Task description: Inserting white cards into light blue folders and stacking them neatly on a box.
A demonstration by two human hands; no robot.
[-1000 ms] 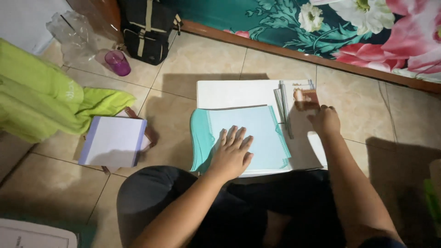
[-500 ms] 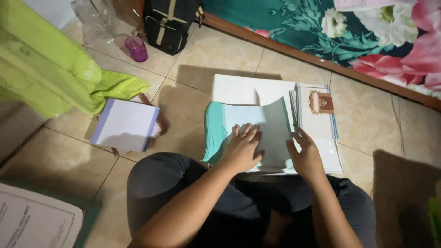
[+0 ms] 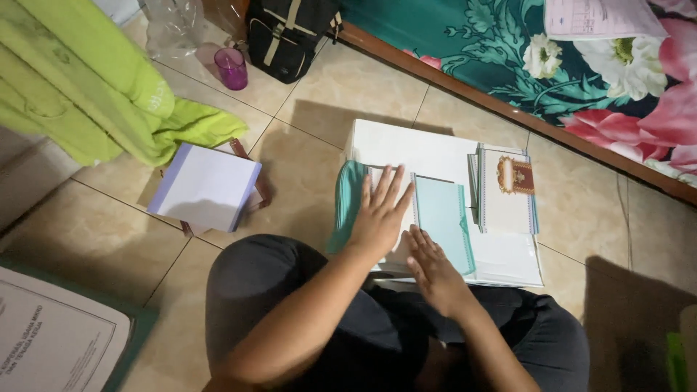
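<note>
My left hand lies flat, fingers spread, on a folded teal paper sheet that rests on a large white sheet on the tiled floor. Beside it my right hand presses the near edge of the teal fold with flat fingers. A white booklet with a red and gold emblem lies just right of the teal sheet. Neither hand grips anything.
A white pad with a purple edge lies to the left, next to lime green cloth. A purple cup and a black bag stand at the back. A floral bed edge runs along the right.
The teal sheet has been folded over from left to right and now lies narrower. My right hand came back from the emblem booklet to the sheet's near edge; both hands press it flat.
</note>
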